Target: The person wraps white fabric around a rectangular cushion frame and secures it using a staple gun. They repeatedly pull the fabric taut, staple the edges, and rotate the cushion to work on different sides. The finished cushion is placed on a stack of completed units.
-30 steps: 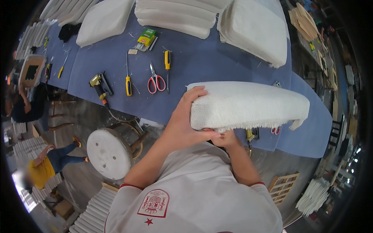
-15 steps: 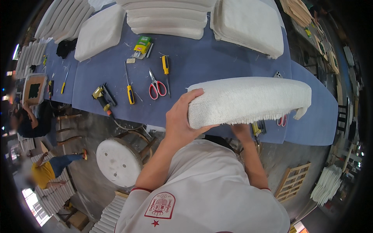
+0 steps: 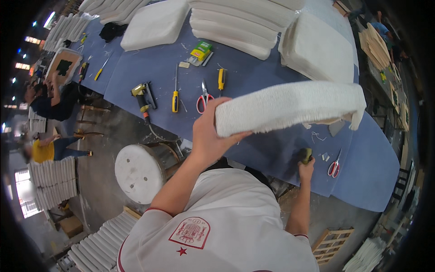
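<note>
Scissors (image 3: 204, 98) and screwdrivers (image 3: 175, 95) lie beyond the lifted cushion (image 3: 290, 107).

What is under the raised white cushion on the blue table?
The cushion, lifted by the left hand, hangs over bare blue table, loose threads and a grey scrap. The right hand grips a dark tool below. Its underside is hidden.

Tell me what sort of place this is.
Probably an upholstery workshop. White cushions lie stacked on a long blue table beside a staple gun, screwdrivers and scissors. The left hand lifts a fabric-covered seat pad.
</note>
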The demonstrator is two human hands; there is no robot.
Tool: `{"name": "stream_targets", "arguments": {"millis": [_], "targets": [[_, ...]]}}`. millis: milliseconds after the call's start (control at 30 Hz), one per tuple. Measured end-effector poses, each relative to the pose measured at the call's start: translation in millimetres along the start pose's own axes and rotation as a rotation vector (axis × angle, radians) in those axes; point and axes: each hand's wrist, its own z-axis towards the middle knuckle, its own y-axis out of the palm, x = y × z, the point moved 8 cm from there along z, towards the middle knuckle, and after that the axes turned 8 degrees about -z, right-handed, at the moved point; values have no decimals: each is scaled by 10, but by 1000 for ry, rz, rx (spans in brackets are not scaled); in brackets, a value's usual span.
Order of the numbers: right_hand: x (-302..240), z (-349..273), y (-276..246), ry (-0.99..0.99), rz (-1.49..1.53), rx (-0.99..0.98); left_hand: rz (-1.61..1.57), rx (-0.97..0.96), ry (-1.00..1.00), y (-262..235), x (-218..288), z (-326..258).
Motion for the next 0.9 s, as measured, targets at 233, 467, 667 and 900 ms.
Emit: {"name": "stream_targets", "arguments": {"millis": [233,467,667,900], "targets": [[-2290,-1387,-340,-310,686,-476,35,-40,119,-74,-106,410],[-3645,-2703,-431,-1143,511,-130,59,-57,211,-142,-111,530],[-3924,-2846,-255,-1185,567,117,80,-46,275,-155,-222,568],[-3923,-2897,-193,-1143,500,94,88,-82,207,-166,-254,564]]}}
